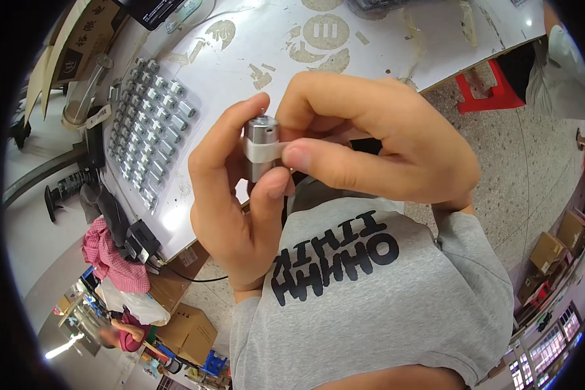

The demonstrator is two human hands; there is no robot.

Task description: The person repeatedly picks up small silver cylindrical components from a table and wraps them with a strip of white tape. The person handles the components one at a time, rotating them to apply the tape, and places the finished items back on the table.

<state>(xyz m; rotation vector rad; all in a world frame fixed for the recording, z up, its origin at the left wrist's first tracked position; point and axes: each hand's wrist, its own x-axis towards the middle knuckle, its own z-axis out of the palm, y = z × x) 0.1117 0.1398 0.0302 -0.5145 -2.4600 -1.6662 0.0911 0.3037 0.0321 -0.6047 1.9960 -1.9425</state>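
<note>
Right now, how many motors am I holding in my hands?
1: a cylindrical metal motor, upright in your left hand, with a white strip across it that your right hand pinches. More could be hidden.

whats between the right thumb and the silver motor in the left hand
A white strip: it crosses the front of the silver motor and runs to the thumb tip of the right hand, as the head view shows.

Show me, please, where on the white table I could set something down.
One bare patch of the white table shows between the worn marks and the right hand; a narrower one shows between the motor rows and the left hand, which holds a small motor. The table's left side is crowded by those rows.
</note>
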